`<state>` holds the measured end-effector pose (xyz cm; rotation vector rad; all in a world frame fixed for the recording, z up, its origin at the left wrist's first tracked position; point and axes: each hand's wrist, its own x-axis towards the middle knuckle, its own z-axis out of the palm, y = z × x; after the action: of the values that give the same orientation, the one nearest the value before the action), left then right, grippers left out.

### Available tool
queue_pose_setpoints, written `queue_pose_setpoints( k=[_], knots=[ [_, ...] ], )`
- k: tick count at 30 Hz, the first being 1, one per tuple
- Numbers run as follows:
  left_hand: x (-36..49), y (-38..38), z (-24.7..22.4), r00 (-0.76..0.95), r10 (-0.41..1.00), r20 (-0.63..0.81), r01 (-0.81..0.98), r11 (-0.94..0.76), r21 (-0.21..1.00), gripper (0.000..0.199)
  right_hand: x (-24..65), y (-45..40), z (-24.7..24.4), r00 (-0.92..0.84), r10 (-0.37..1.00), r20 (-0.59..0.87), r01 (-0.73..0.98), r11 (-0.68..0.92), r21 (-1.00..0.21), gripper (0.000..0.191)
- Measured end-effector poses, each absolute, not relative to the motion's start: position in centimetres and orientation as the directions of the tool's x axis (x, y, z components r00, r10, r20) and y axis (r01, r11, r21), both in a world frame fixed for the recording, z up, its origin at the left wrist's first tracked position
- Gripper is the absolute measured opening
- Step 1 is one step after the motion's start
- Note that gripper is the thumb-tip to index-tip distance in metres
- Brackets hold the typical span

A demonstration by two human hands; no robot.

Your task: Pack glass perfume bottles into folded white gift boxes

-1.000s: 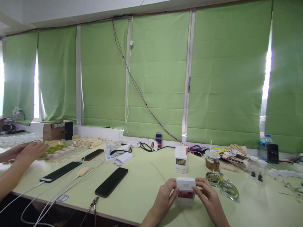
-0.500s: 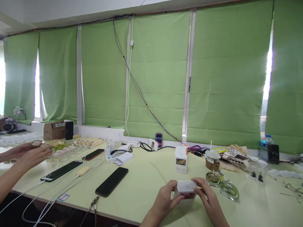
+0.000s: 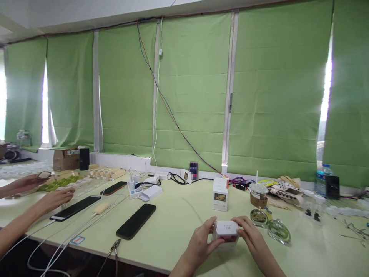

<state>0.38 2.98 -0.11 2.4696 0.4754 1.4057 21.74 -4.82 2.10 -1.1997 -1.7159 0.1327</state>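
Observation:
A small white box (image 3: 227, 227) with grey print on its top and a dark red picture on its front stands near the table's front edge. My left hand (image 3: 201, 242) grips its left side, thumb across the front. On the right side of the box, my right hand (image 3: 250, 235) has its fingers pressed to the top corner and edge. Just behind stands a row of similar white boxes (image 3: 220, 203), the front one with a picture of a yellowish object.
Two glass bottles (image 3: 279, 232) lie right of my hands, near a lidded cup (image 3: 258, 194). A black phone (image 3: 136, 222) and white cables are to the left. Another person's hands (image 3: 54, 200) are at the far left by trays of small pieces.
My hands stay on the box, with my right hand shifted very slightly. The other person's nearer hand has moved right and down, uncovering more green pieces.

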Motion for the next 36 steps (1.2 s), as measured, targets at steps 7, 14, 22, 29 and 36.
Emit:
queue_pose_setpoints(
  k=[7, 14, 22, 29, 36],
  knots=[
    [0.3, 2.9, 0.6, 0.538, 0.354, 0.765, 0.15, -0.933, 0.326, 0.033, 22.1, -4.5, 1.6, -0.05, 0.728, 0.683, 0.695, 0.517, -0.5, 0.034],
    [0.1, 2.8, 0.9, 0.564, 0.324, 0.759, 0.249, -0.944, 0.218, 0.032, 21.6, -4.3, 0.2, -0.01, 0.677, 0.736, 0.709, 0.523, -0.472, 0.039],
    [0.6, 2.6, 1.4, 0.571, 0.543, 0.616, 0.202, -0.82, 0.535, 0.047, 20.0, -3.8, -2.1, 0.085, 0.774, 0.628, 0.601, 0.463, -0.652, 0.053],
    [0.8, 2.1, 1.5, 0.629, 0.612, 0.479, 0.046, -0.645, 0.763, 0.063, 19.4, -4.2, -2.6, 0.039, 0.881, 0.472, 0.479, 0.398, -0.783, 0.098],
    [1.5, 3.0, 1.7, 0.67, 0.692, 0.267, -0.186, -0.191, 0.964, 0.069, 18.5, -4.6, -1.6, -0.011, 0.909, 0.417, 0.275, 0.404, -0.873, 0.113]
  ],
)
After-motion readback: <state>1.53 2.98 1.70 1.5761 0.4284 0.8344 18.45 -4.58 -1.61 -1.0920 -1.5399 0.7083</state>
